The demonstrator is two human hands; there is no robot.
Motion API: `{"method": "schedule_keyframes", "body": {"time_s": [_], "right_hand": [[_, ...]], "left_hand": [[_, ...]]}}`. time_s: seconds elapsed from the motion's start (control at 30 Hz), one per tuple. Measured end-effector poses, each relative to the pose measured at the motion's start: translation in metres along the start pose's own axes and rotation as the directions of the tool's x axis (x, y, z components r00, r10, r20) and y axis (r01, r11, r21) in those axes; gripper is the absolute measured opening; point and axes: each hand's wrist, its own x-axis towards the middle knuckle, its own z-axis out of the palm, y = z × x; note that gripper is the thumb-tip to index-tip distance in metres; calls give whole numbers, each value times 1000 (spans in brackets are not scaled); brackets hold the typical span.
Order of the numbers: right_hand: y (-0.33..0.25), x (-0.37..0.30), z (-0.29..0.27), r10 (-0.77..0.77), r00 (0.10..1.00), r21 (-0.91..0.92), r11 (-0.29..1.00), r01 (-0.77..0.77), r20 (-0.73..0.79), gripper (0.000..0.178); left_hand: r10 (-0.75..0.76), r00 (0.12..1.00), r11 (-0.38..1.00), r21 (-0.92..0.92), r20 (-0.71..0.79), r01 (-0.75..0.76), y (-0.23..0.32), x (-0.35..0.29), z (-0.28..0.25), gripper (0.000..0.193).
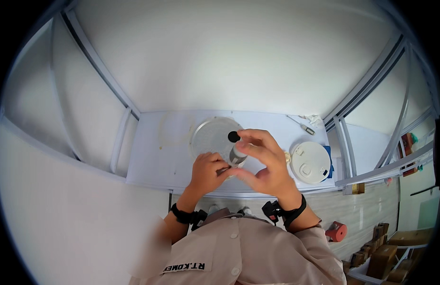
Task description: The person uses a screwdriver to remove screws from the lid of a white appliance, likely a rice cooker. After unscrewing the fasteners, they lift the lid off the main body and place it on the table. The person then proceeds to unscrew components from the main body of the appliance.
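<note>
Above the near part of a white table, my right hand (270,164) is closed around a small grey-and-white cylindrical container (237,156), thumb below and fingers above. A black round disc (234,137), like a cap, shows at its fingertips; whether it is held or lies behind them I cannot tell. My left hand (206,172) is closed at the container's lower end, its fingertips around something small and dark that is mostly hidden. Behind both hands a round silver metal plate (208,135) lies on the table, partly covered by them.
On the table's right sits a round white lid-like device (303,159) over a blue item (331,161). A grey probe thermometer (307,129) lies farther back, near crumpled white material (315,119). Metal frame posts (120,142) flank the table. A red stool (337,231) and cardboard boxes (382,261) stand lower right.
</note>
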Motion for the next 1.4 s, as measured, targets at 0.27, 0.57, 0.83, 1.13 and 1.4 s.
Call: {"method": "schedule_keyframes", "body": {"time_s": [0.27,0.57,0.83,1.13,1.4], "right_hand": [[3,-7,-7,-8,1000,-54,999,8,-7,38],[-10,3,-3,-35,998,-97,995,29,-58,30],[-19,1,-10,220,960,61,971,-233,172,39],[4,-9,9,70,997,-44,996,-72,-41,44],[-7,-6,3,66,997,-27,997,-67,-50,47]], "left_hand": [[14,999,1000,-17,33,-13,3,5,-5,17],[19,997,1000,-25,78,-18,4,3,-12,11],[8,998,995,-101,55,-3,4,1,-15,13],[1,996,996,-84,85,7,-7,4,-14,13],[-3,990,994,-112,138,19,-9,7,-15,13]]}}
